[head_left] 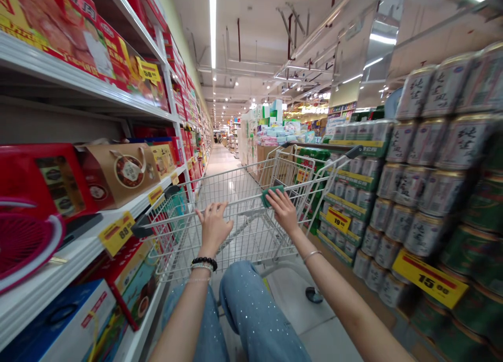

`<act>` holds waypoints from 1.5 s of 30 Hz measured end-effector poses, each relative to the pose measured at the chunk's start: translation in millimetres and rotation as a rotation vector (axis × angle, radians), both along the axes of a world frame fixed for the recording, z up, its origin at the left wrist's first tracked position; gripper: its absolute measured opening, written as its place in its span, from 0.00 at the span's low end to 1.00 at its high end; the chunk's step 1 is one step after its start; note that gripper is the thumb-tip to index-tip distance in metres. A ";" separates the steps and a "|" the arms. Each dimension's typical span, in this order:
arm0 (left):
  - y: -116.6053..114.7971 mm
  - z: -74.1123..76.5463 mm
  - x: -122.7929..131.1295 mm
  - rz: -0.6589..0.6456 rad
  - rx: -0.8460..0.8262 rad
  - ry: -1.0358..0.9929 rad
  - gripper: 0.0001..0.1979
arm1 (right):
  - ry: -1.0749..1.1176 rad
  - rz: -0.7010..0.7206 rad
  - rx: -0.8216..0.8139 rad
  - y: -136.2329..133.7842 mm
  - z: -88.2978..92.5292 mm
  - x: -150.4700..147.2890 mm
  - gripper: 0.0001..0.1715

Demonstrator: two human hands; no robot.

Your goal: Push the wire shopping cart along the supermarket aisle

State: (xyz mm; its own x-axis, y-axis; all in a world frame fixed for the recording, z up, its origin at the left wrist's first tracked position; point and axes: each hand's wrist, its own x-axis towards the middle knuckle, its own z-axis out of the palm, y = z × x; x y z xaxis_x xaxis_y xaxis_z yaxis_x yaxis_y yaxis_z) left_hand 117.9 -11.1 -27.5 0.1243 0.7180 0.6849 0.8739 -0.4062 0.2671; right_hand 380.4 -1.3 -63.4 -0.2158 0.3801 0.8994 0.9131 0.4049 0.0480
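Two hands rest on one wire shopping cart — the left hand curled over its rim, the right hand clasping a green grip — between shelved gift boxes and stacked cans.

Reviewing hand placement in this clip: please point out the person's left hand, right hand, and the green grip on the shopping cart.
Left hand (214, 228): head view, on the back of the hand.
Right hand (283, 211): head view, on the back of the hand.
Green cart grip (270, 193): head view, on its exposed part beside the right hand's fingers.
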 end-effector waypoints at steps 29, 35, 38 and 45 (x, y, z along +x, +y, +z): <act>1.3 -12.2 -36.5 0.136 0.003 -0.029 0.27 | 0.379 -0.273 0.104 14.5 19.9 14.4 0.37; 0.1 -13.2 -31.9 0.131 0.004 -0.035 0.27 | 0.180 0.007 -0.037 14.7 11.2 -121.5 0.38; -1.4 -13.5 -33.3 0.118 -0.010 -0.034 0.28 | 0.047 0.103 -0.074 9.3 9.8 -160.9 0.37; 2.1 -17.6 -68.2 0.250 0.023 -0.041 0.25 | -0.063 0.128 0.022 10.3 8.4 -77.2 0.41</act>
